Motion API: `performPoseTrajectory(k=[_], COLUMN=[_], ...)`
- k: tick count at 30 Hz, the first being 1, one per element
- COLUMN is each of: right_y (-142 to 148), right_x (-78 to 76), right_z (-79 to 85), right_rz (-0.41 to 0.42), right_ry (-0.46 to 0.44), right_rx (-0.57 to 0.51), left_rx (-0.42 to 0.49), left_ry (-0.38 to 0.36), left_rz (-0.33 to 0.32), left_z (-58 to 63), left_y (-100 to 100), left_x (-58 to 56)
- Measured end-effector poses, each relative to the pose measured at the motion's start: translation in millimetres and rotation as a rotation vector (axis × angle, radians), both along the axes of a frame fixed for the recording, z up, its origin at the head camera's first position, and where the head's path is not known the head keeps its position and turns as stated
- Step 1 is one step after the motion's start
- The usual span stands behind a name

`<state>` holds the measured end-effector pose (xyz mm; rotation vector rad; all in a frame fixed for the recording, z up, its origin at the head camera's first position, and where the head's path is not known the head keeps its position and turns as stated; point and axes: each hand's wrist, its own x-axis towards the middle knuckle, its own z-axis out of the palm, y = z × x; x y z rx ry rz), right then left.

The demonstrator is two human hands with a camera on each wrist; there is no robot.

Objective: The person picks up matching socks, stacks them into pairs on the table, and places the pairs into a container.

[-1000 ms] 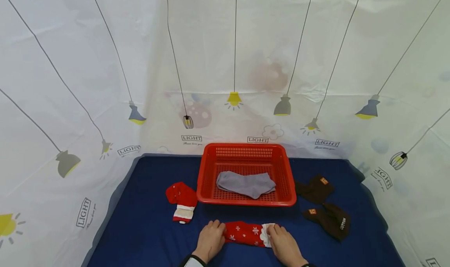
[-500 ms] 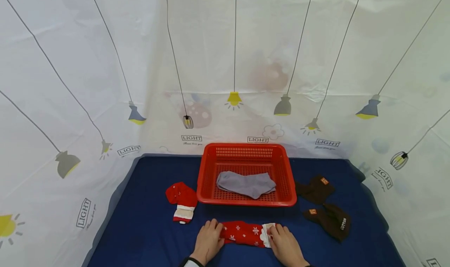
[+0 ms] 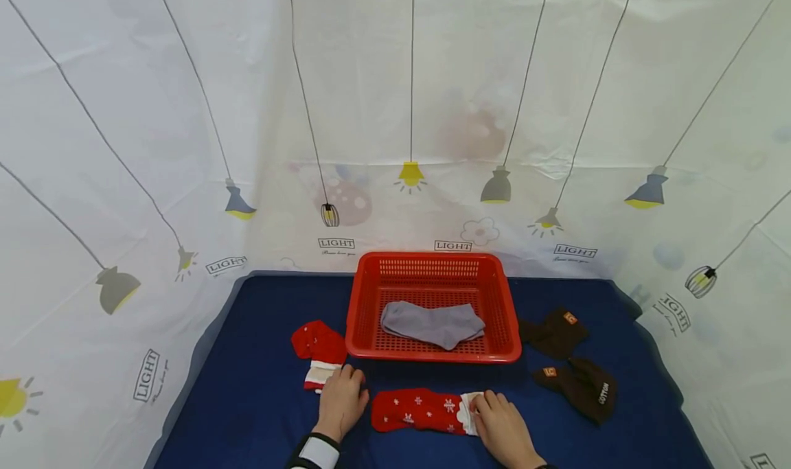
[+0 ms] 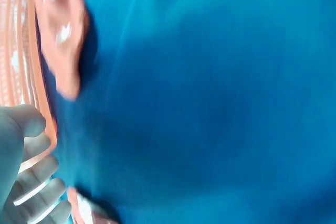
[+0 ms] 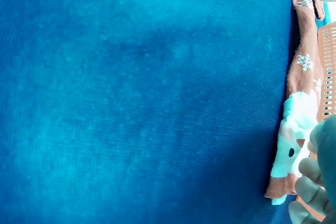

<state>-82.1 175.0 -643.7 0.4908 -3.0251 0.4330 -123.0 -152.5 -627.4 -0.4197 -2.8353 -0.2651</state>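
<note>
A red sock with white snowflakes (image 3: 420,410) lies flat in front of me, its white cuff to the right. My right hand (image 3: 503,428) rests on that cuff; in the right wrist view its loosely bent fingers (image 5: 310,187) lie at the cuff's edge. My left hand (image 3: 342,399) is off this sock and beside the white-and-red cuff of a second red sock (image 3: 323,345) at the left, partly covering it. In the left wrist view the left fingers (image 4: 39,174) are spread and relaxed, with nothing between them; whether they touch that cuff I cannot tell.
Behind the snowflake sock stands a red plastic basket (image 3: 432,353) holding grey socks (image 3: 432,323). Two brown socks lie at the right, one farther back (image 3: 556,333) and one nearer (image 3: 581,389). A dark blue cloth (image 3: 247,414) covers the table, with a lamp-print curtain (image 3: 371,112) around it.
The left hand has let go of the snowflake sock's toe end and moved left and a little forward to the second red sock. The right hand has stayed at the cuff.
</note>
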Motion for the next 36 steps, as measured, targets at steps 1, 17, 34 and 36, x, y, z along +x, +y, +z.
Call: performPoseTrajectory(k=[1,17,34,36], right_y=[-0.4,-6.9,-8.8,-9.1], right_x=[-0.1,0.5,2.1,1.9], right_z=[0.6,5.6,4.7,4.3], right_rz=[-0.001,0.023,0.059,0.063], right_ry=[-0.003,-0.015,0.039,0.045], right_rx=[-0.001,-0.028,-0.041,-0.035], left_rx=[0.001,0.033,0.051,0.059], left_ry=[0.028,0.059,-0.361,-0.380], left_rz=[0.016,0.134,0.230,0.231], left_z=[0.7,3.7,10.2,8.6], left_y=[-4.3,-40.6,-57.7,-58.5], left_x=[-3.0,-36.9,-64.3,-65.0])
